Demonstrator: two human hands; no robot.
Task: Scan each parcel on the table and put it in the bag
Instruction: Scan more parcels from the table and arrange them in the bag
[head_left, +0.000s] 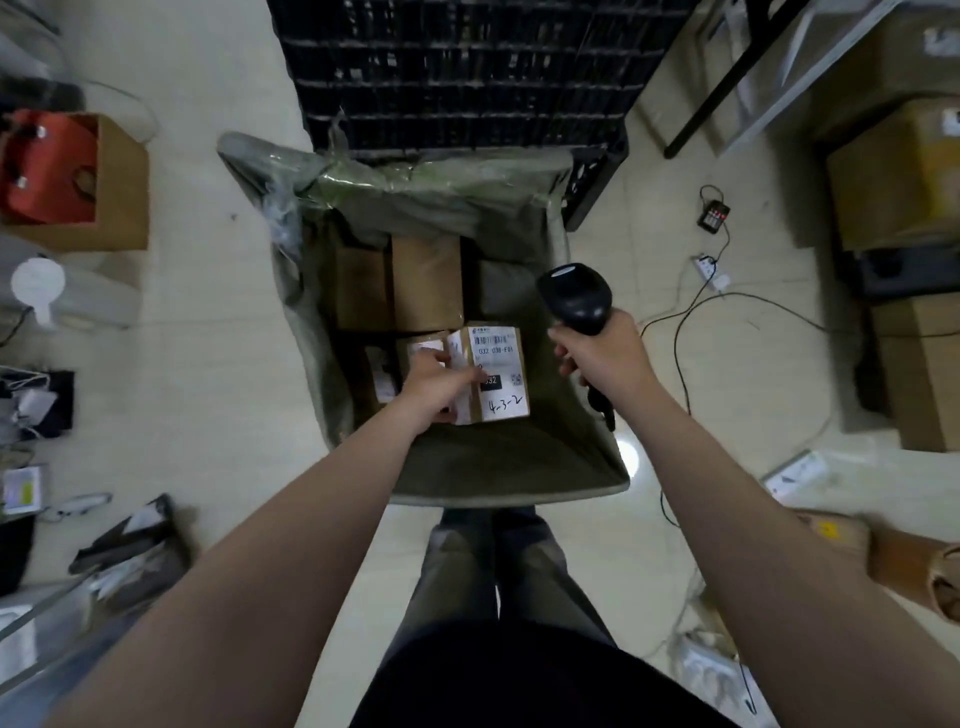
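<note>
On the floor an open bag (519, 486) sits; the left hand (435, 382) grips a parcel (501, 358) inside, likely to drop it next, and the right hand (608, 353) grips the scanner (574, 296).

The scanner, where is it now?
In the head view, the scanner is gripped in the right hand, over the right edge of the bag, near the labelled parcel.

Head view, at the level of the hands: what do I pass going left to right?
First the open cardboard box → left hand → labelled parcel → scanner → right hand → power strip → stacked cardboard boxes.
</note>
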